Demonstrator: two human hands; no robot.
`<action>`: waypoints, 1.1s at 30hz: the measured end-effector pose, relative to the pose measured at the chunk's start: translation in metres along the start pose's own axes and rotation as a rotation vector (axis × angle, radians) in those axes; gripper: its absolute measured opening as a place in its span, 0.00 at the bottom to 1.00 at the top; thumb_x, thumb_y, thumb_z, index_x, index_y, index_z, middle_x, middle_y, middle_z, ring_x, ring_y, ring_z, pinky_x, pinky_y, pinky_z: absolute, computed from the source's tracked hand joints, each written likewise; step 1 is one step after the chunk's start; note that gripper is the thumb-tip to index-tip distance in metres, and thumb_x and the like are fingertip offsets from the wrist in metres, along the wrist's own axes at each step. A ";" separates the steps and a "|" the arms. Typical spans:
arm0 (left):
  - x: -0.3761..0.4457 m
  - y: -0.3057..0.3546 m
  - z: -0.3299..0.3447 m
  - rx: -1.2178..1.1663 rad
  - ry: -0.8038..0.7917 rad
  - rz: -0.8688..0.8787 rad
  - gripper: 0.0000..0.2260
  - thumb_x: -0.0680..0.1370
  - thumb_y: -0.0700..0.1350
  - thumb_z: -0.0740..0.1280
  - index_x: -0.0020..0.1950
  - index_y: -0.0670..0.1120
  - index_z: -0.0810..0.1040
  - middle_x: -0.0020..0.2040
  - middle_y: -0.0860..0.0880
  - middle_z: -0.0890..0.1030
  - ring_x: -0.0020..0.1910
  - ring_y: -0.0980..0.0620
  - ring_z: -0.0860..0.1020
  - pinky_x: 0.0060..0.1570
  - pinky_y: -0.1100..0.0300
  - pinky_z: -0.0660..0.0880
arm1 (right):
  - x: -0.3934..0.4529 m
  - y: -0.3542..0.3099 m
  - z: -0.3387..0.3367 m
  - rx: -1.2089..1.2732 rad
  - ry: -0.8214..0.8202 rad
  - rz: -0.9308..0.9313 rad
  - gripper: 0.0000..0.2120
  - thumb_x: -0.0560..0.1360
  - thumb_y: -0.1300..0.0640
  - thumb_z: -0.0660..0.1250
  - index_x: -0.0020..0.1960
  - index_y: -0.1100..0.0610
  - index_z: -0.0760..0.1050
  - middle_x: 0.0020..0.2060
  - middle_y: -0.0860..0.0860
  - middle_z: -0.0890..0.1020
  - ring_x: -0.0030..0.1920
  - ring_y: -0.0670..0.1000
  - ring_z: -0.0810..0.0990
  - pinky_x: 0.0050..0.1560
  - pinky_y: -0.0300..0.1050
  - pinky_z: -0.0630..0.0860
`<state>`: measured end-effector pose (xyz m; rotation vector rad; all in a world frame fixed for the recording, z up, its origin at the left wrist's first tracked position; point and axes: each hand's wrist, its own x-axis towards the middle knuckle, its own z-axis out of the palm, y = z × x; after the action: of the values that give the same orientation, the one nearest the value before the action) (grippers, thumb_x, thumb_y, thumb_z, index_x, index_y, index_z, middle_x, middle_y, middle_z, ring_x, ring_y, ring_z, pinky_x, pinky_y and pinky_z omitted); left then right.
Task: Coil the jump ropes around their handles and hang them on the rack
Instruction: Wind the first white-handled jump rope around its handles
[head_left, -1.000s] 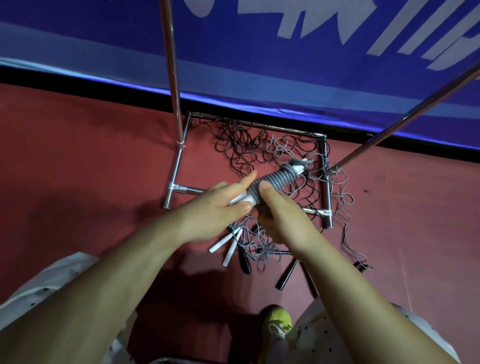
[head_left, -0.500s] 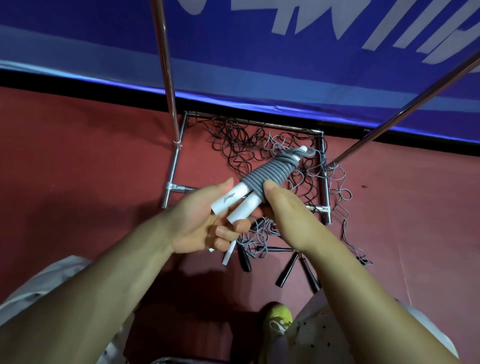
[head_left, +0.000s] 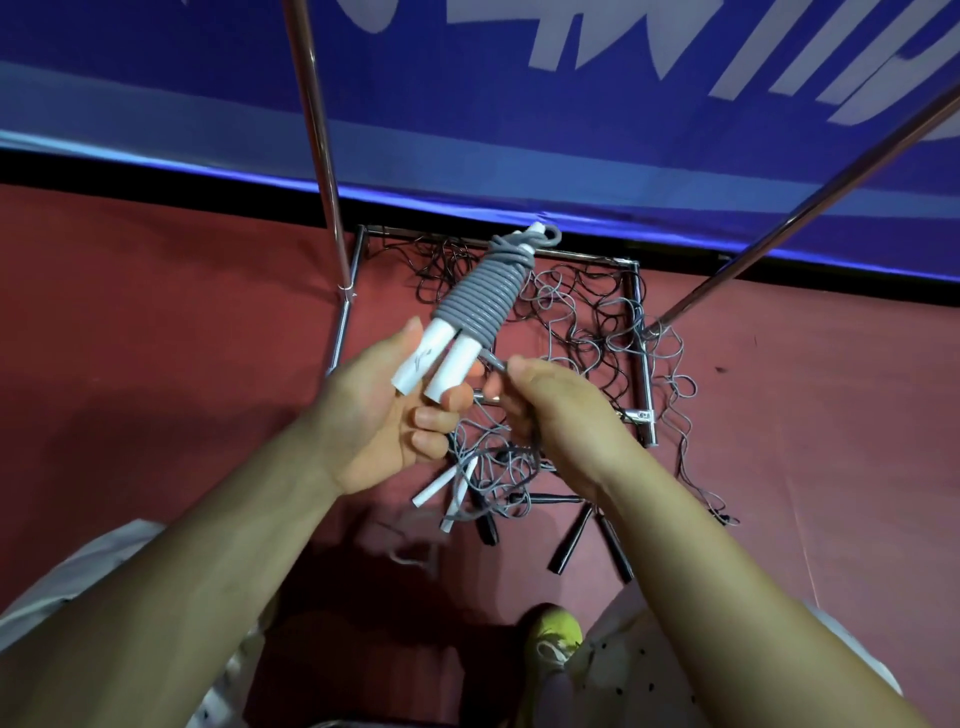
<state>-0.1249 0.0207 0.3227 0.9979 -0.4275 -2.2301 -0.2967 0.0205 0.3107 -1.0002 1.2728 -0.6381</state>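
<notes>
The left hand (head_left: 374, 415) grips the two white handles (head_left: 436, 364) of the grey jump rope (head_left: 475, 301), thumb on the left handle and curled fingers under both. The bundle is held above the floor, angled up and to the right, with grey cord coiled tightly around the handles' upper portion. The right hand (head_left: 550, 410) pinches the loose cord end (head_left: 493, 361) just beside the lowest coil. Below the hands, tangled ropes (head_left: 587, 322) lie on the red floor (head_left: 156, 338) inside the rack base (head_left: 647, 374). Black handles (head_left: 569, 540) and white handles rest near the person. Two rack poles (head_left: 317, 135) rise toward the blue banner (head_left: 519, 130).
</notes>
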 end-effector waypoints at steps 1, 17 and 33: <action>-0.001 0.001 0.000 -0.023 0.006 0.004 0.22 0.71 0.60 0.57 0.52 0.43 0.72 0.31 0.50 0.71 0.24 0.58 0.62 0.23 0.68 0.59 | 0.000 0.000 0.001 0.037 -0.020 -0.003 0.17 0.82 0.53 0.57 0.37 0.55 0.75 0.26 0.46 0.66 0.27 0.45 0.61 0.32 0.42 0.59; 0.009 -0.011 -0.007 0.881 0.380 0.202 0.11 0.81 0.53 0.57 0.52 0.51 0.76 0.41 0.55 0.76 0.38 0.59 0.71 0.43 0.59 0.68 | -0.006 0.000 0.005 -0.313 -0.030 -0.076 0.39 0.72 0.34 0.51 0.48 0.74 0.69 0.25 0.44 0.64 0.25 0.43 0.59 0.30 0.40 0.56; 0.004 -0.009 -0.002 0.427 0.185 -0.118 0.27 0.74 0.67 0.54 0.46 0.47 0.81 0.36 0.48 0.79 0.36 0.50 0.74 0.32 0.60 0.69 | -0.005 0.003 0.004 -0.274 0.018 -0.139 0.18 0.66 0.37 0.53 0.31 0.51 0.60 0.22 0.42 0.62 0.25 0.42 0.59 0.33 0.45 0.56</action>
<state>-0.1297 0.0245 0.3143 1.4699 -0.8000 -2.1684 -0.2941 0.0272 0.3101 -1.3204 1.3382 -0.5889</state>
